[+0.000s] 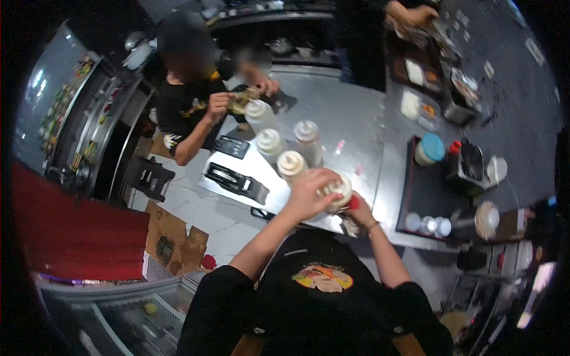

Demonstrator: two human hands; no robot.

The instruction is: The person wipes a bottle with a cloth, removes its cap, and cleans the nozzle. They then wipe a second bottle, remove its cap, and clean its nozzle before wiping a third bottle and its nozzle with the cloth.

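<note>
At the near edge of the metal table, my left hand (313,193) is closed around the top of a squeeze bottle (339,188) with a pale lid. My right hand (361,212) is low on the bottle's right side, fingers curled at a small red item (354,202) whose kind I cannot make out. More squeeze bottles stand upright just beyond: one cream-topped bottle (292,165) beside my left hand, a pinkish bottle (307,141), a white-topped bottle (270,144) and another white-topped bottle (260,114) farther back.
The metal table (350,118) carries a black tape-dispenser-like device (236,183) and a dark keypad-like box (231,146). Across it stands a co-worker (193,107), hands raised near the far bottle. On the right counter are a blue-lidded jar (430,148) and food containers (411,104).
</note>
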